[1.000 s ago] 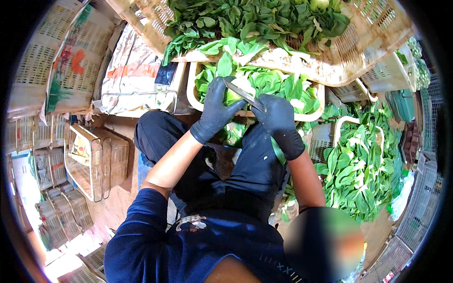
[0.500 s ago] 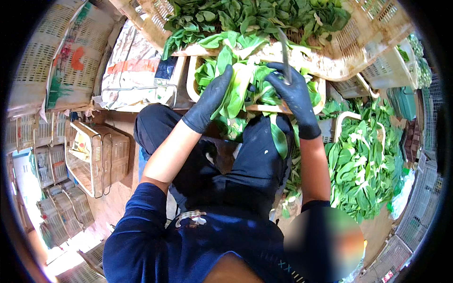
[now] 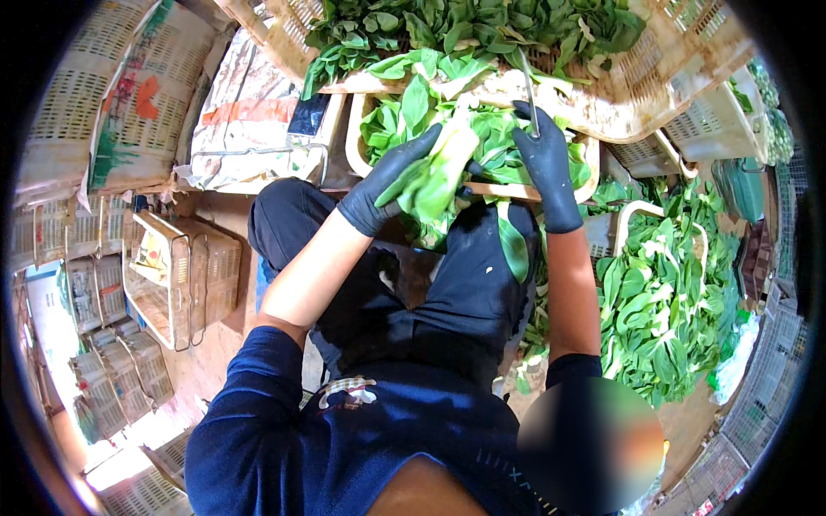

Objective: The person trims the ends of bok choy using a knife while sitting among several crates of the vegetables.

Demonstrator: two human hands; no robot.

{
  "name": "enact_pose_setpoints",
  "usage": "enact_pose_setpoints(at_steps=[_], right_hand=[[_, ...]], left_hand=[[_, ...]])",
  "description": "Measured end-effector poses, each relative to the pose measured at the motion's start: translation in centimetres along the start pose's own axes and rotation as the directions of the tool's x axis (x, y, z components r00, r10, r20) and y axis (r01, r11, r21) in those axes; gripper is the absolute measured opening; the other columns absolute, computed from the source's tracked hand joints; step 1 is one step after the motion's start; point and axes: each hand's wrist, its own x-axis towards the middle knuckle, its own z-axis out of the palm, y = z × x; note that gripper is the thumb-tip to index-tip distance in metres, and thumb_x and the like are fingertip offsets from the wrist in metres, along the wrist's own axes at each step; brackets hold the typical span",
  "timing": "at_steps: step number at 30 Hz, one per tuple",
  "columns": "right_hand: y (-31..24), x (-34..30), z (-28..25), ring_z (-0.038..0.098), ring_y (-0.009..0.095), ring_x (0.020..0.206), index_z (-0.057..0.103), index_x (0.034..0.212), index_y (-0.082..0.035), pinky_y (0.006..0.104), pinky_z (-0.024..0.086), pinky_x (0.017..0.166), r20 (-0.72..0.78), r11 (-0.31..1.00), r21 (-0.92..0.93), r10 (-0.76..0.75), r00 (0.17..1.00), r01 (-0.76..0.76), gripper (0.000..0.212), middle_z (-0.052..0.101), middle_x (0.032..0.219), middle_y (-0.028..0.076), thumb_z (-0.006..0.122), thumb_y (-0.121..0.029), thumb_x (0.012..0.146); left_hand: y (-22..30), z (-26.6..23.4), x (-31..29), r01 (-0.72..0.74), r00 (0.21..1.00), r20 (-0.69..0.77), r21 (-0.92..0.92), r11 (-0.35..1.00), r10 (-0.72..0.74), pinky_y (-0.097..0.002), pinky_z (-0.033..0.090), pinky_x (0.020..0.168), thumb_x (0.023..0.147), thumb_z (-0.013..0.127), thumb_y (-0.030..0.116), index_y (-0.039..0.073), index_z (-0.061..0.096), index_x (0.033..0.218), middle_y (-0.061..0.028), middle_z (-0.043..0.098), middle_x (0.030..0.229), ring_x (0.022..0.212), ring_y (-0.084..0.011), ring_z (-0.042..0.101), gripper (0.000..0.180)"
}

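In my gloved left hand (image 3: 391, 182) is a bok choy (image 3: 446, 168), its pale stalks up and its leaves hanging toward my lap. The fingers are closed around it. My gloved right hand (image 3: 548, 163), just to the right, grips a knife (image 3: 528, 90) whose blade points up and away from me; its handle is hidden in the hand. Both hands are over a pale plastic crate (image 3: 354, 146) holding more bok choy. A loose leaf (image 3: 514, 245) droops from the crate's near edge over my right knee.
A large tilted basket (image 3: 667, 82) beyond the crate holds a heap of greens (image 3: 482, 26). At the right lies a big pile of leaves (image 3: 645, 318) around another crate. A wrapped bundle (image 3: 245, 120) sits left of my knee, with an empty-looking crate (image 3: 185, 284) on the floor.
My left hand has shifted slightly right with the bok choy, which is turned more upright. The right hand has drawn back from it, and the knife points further up.
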Motion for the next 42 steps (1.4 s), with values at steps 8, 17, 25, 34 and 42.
enact_pose_setpoints(at_steps=[8,17,25,34,42], right_hand=[[-2.0,-5.9,-1.0,0.054,0.012,0.087,0.054,0.111,0.000,0.0273,0.043,0.077,0.358,0.962,0.182,0.128,0.925,-0.203,0.045,0.059,0.096,0.008,0.068,-0.026,0.077],[6.3,-14.6,-32.5,0.053,0.016,0.081,0.041,0.126,0.000,0.0268,0.046,0.070,-0.315,0.610,0.792,0.407,0.857,0.001,0.048,0.051,0.123,0.012,0.047,-0.031,0.090],[5.9,-22.2,-25.2,0.046,0.007,0.059,0.047,0.119,-0.004,0.0210,0.039,0.045,-0.298,0.514,0.849,0.657,0.693,-0.123,0.038,0.059,0.110,0.009,0.045,-0.029,0.091],[7.4,-22.1,-20.0,0.046,0.009,0.061,0.045,0.121,-0.002,0.0206,0.039,0.048,-0.264,0.465,0.867,0.735,0.625,-0.180,0.037,0.057,0.112,0.012,0.044,-0.024,0.092],[6.1,-21.1,-17.2,0.049,0.008,0.069,0.045,0.118,0.002,0.0194,0.041,0.055,-0.271,0.666,0.670,0.631,0.727,-0.328,0.030,0.058,0.107,0.011,0.041,-0.012,0.092]], left_hand=[[-2.8,-1.2,1.0,-0.267,0.957,0.219,0.922,0.280,0.191,-0.0317,0.035,0.097,0.080,0.064,0.025,-0.002,0.031,0.132,-0.0152,0.047,0.123,0.112,-0.0223,0.046,0.067],[-7.5,-1.7,0.7,-0.443,0.866,0.491,0.842,-0.308,0.096,-0.0406,0.047,0.074,0.074,0.058,0.013,0.006,0.056,0.107,-0.0165,0.059,0.098,0.087,-0.0315,0.058,0.034],[-16.4,-2.2,6.2,-0.668,0.660,0.730,0.459,-0.585,-0.181,-0.0389,0.048,0.058,0.075,0.051,0.012,0.012,0.056,0.104,-0.0101,0.059,0.090,0.066,-0.0239,0.060,0.029],[-16.0,-2.9,7.3,-0.706,0.648,0.737,0.487,-0.514,-0.192,-0.0390,0.046,0.054,0.075,0.053,0.016,0.011,0.059,0.087,-0.0092,0.053,0.073,0.064,-0.0260,0.059,0.014],[-5.7,4.4,3.1,-0.477,0.664,0.695,0.678,-0.558,0.277,-0.0391,0.044,0.056,0.072,0.062,0.019,0.007,0.055,0.085,-0.0086,0.051,0.073,0.065,-0.0275,0.054,0.018]])
